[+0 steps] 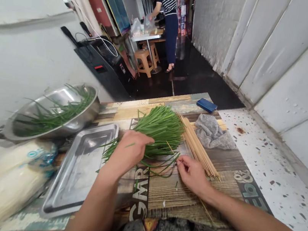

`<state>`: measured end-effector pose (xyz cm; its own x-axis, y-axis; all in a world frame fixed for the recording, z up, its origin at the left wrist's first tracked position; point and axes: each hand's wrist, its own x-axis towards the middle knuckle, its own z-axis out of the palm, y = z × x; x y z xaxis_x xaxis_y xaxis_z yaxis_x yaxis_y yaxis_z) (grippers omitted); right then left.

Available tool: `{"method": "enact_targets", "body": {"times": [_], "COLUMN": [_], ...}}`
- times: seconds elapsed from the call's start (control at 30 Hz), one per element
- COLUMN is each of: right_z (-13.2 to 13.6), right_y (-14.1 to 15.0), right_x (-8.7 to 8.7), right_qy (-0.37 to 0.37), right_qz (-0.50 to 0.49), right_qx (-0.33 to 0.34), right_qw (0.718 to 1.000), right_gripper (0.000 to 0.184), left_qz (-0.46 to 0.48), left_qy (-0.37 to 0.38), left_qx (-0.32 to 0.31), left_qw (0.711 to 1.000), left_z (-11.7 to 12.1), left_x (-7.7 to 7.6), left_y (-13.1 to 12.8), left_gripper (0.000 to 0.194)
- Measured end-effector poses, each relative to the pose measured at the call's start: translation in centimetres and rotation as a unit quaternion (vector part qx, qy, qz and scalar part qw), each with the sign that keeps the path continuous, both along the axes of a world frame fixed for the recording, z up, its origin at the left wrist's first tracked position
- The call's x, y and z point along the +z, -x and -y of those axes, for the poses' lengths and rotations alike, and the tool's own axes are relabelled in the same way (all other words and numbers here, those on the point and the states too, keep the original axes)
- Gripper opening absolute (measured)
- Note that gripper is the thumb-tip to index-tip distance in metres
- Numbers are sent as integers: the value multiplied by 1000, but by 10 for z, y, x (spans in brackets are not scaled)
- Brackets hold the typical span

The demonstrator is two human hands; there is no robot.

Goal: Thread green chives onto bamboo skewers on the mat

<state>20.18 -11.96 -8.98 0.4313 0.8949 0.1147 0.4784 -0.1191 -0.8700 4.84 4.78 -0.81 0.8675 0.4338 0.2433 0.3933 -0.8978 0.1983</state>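
Observation:
A thick bunch of green chives (159, 130) lies on the patterned table (159, 193). My left hand (128, 150) rests on the near end of the bunch, fingers curled down over the stalks. My right hand (191, 173) is pinched on a thin bamboo skewer (172, 149) whose tip points into loose chive strands (160, 166). A pile of bamboo skewers (198, 147) lies just right of the chives.
An empty steel tray (82, 170) sits left of my hands, a steel bowl (56, 112) with chives behind it, a plastic bag (2, 181) at near left. A grey cloth (212, 134) and blue object (207, 105) lie at the far edge. A person stands far back.

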Motion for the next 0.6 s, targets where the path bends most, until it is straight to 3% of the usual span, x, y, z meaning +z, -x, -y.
{"method": "enact_targets", "body": {"times": [0.13, 0.27, 0.4, 0.6], "right_z": [6, 8, 8, 7], "right_y": [5, 2, -5, -7], "right_x": [-2, 4, 9, 12], "right_qy": [7, 4, 45, 62], "right_qz": [-4, 8, 46, 45], "right_qx": [7, -7, -5, -15], "right_qw": [1000, 1000, 998, 997], "right_gripper": [18, 13, 13, 14], "left_qz": [11, 4, 8, 16], "left_qy": [12, -14, -34, 1], "left_qx": [-17, 22, 49, 57], "left_qw": [1000, 1000, 998, 998], "left_z": [0, 6, 11, 14], "left_x": [-22, -42, -48, -50], "left_y": [-24, -36, -40, -45], "left_gripper": [30, 19, 19, 14]}}
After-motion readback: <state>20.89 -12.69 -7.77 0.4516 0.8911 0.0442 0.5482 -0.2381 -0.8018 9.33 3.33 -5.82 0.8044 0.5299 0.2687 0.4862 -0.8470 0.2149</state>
